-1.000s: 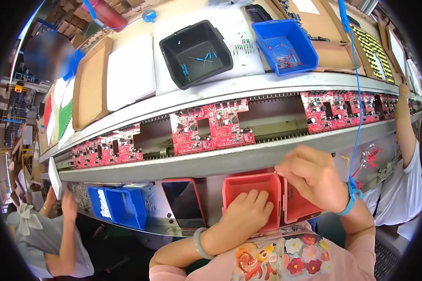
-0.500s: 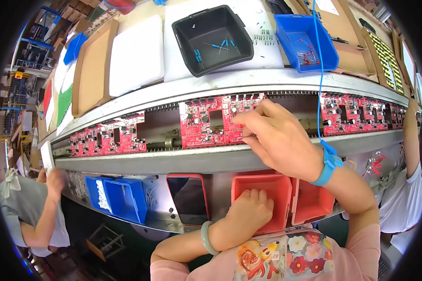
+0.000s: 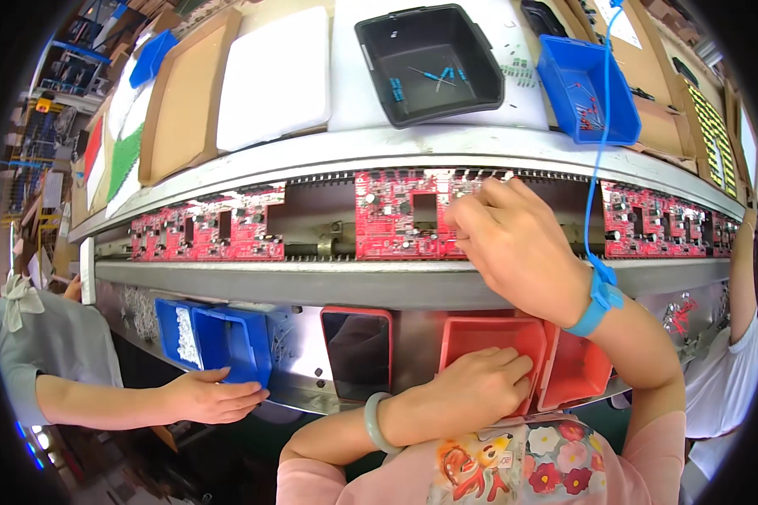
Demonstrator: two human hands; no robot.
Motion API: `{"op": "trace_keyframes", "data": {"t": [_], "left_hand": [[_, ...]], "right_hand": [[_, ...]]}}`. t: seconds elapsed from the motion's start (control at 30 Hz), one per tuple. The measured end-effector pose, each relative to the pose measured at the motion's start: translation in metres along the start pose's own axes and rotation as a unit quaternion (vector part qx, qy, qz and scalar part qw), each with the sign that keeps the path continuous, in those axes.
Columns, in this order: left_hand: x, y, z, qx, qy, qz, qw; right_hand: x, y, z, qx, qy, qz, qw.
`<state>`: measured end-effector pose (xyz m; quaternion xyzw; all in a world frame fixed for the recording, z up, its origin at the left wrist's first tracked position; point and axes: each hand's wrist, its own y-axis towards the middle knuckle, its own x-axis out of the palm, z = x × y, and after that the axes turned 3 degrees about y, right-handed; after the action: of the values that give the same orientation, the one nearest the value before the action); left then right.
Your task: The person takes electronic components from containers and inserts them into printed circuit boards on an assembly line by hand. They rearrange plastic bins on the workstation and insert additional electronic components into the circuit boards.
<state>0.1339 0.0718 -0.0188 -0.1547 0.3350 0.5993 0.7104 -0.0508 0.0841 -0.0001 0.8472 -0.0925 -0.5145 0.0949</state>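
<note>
My right hand [image 3: 522, 244] is over a red circuit board [image 3: 383, 215] in the conveyor rail, its thumb and fingers drawn together at the board's right part. Anything pinched there is too small or hidden to make out. A blue wrist strap [image 3: 596, 303] with a coiled blue cord is on that wrist. My left hand [image 3: 480, 385] has curled fingers, at the front of a red bin [image 3: 463, 337]; what they hold, if anything, is hidden. Beside that bin stands a second red bin [image 3: 583, 362].
A phone [image 3: 357, 352] and blue bins [image 3: 257, 324] lie left on the near ledge. A co-worker's hand [image 3: 219, 396] reaches to those bins. Beyond the rail stand a black bin [image 3: 480, 97] with blue resistors and a blue bin [image 3: 619, 126] of red parts. The blue cord [image 3: 598, 168] crosses the rail.
The scene has shifted rightward in view. At left, a co-worker's hand has come from the rail's end to the blue bins. My right hand stays at the board, my left at the red bin.
</note>
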Motion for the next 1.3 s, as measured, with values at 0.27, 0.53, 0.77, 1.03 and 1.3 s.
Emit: {"op": "trace_keyframes", "data": {"t": [0.27,0.53,0.77,1.03,1.3], "left_hand": [[-0.023,-0.007,0.005,-0.041,-0.143,0.088,0.985],[-0.057,-0.028,0.009,-0.172,-0.2,0.281,0.923],[-0.074,-0.056,-0.013,-0.269,-0.205,0.421,0.841],[-0.102,-0.062,-0.04,-0.315,-0.034,0.405,0.858],[-0.098,-0.045,-0.053,-0.261,0.099,0.327,0.903]], "right_hand": [[0.004,0.0,-0.004,-0.045,-0.02,0.02,0.999],[-0.003,-0.008,0.001,-0.038,-0.005,0.03,0.999],[-0.018,-0.034,0.003,0.016,-0.025,0.022,0.999],[-0.032,-0.039,-0.015,-0.038,-0.054,0.011,0.998],[0.0,-0.112,-0.058,-0.116,-0.017,-0.301,0.946]]}}
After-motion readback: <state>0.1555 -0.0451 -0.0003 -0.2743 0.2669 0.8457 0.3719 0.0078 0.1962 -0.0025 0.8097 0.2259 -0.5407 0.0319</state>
